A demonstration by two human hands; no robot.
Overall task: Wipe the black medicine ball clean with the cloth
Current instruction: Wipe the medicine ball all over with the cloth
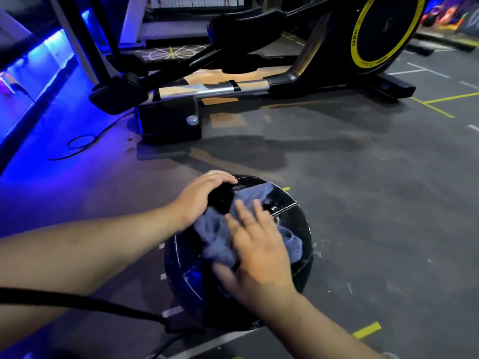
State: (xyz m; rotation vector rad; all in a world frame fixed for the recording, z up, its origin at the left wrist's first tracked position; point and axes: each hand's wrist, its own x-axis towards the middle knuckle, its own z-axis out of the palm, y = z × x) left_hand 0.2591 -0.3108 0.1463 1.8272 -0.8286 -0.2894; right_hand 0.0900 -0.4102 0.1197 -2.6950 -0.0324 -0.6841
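Observation:
The black medicine ball (pixel 290 218), with white stitched seams, rests on the grey gym floor in the lower middle of the head view. A crumpled grey-blue cloth (pixel 215 237) lies over its top. My right hand (pixel 256 252) presses flat on the cloth, fingers spread and pointing away from me. My left hand (pixel 199 198) cups the ball's upper left side, fingertips curled over its far edge, steadying it. The ball's near underside is hidden behind my right wrist.
A black elliptical trainer (pixel 259 84) with a yellow-ringed flywheel (pixel 383 29) stands just beyond the ball. A black cable (pixel 77 149) loops on the floor at left by a blue-lit ledge. A black strap (pixel 90 301) crosses the lower left. Yellow floor markings (pixel 366 330) lie to the right.

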